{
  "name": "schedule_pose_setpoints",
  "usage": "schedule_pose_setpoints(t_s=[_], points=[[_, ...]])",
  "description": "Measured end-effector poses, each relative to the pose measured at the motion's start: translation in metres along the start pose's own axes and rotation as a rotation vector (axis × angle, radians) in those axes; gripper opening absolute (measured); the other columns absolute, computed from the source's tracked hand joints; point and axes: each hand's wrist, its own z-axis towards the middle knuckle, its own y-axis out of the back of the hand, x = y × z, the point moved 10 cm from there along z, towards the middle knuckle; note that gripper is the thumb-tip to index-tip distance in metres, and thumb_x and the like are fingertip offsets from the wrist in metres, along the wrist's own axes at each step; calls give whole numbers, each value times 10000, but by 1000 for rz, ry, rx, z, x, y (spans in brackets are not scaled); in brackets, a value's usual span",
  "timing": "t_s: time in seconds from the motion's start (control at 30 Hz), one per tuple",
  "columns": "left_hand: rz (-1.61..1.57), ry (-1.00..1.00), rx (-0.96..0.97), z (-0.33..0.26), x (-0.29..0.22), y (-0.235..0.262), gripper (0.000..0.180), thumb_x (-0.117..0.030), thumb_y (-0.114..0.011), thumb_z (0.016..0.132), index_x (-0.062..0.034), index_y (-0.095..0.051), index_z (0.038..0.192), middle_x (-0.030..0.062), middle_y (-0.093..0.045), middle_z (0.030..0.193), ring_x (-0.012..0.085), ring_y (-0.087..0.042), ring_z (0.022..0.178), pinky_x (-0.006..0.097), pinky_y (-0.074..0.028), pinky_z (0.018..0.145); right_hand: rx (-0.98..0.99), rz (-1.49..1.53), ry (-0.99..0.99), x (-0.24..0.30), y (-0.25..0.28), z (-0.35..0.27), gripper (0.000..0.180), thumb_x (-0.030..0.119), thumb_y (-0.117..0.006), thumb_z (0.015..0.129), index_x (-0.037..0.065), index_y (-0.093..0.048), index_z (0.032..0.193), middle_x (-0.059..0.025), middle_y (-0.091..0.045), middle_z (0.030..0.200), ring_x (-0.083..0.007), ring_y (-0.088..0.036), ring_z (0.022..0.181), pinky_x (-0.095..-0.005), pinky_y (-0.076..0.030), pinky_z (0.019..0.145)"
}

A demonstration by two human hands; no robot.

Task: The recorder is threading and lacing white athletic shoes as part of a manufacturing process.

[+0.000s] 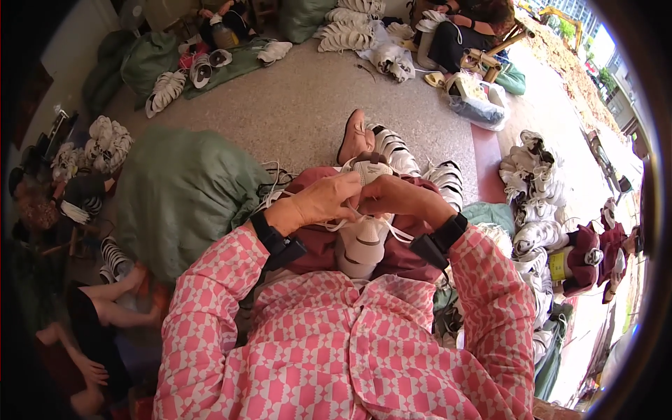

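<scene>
A white and grey shoe (362, 246) rests in my lap on dark red trousers, with white laces (400, 234) trailing to both sides of it. My left hand (323, 201) is closed over the middle of the shoe, its fingers pinching a lace. From the other side my right hand (404, 197) meets it, thumb and fingertips closed on lace as well. The fingertips of both hands nearly touch and hide the lacing beneath them. Beyond the hands, the shoe's tongue (372, 169) sticks out. Dark bands circle both wrists.
A large green sack (185, 199) stands close on my left. Rows of nested white shoes (395, 150) lie just beyond my knees, near my foot in a brown shoe (355, 136). Shoe piles (535, 178) line the right. Other people sit at the left and far side.
</scene>
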Motion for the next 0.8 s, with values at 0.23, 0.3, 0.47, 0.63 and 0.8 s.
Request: schedule_pose_setpoints(t_s=[0.23,0.3,0.47,0.63,0.8], points=[[-129,18,-8,5,3,-2,252,-119,-796,687,-40,-571,767,92,-503,835,270,-553,803,360,-443,706,-79,132,-95,-32,-2,1,89,94,-662,844,55,-726,891,-13,-661,677,-80,-615,623,-237,-495,592],[-117,49,4,6,2,-3,235,-144,-782,711,-38,-580,767,90,-513,845,271,-558,810,364,-446,706,-169,272,-110,-33,8,-6,97,102,-655,866,34,-719,891,-16,-663,691,-88,-617,623,-232,-496,590],[-77,64,-4,12,7,-9,240,-229,-735,772,-29,-602,763,85,-551,898,273,-578,811,365,-458,710,-638,1081,33,-46,80,-41,187,186,-639,951,0,-661,943,-13,-634,749,-85,-588,631,-213,-494,606],[-68,139,47,19,2,-7,315,-266,-736,798,-46,-618,991,88,-588,862,270,-611,793,372,-480,711,-573,868,-67,-35,68,-47,188,185,-643,950,0,-668,956,-19,-657,784,-80,-608,662,-216,-502,620],[-391,274,-172,12,6,12,519,-197,-755,828,-58,-547,1283,11,-603,954,89,-540,713,246,-461,623,-513,685,-9,-6,51,-39,195,174,-656,942,-6,-688,1008,-30,-683,846,-81,-620,666,-221,-509,617]])
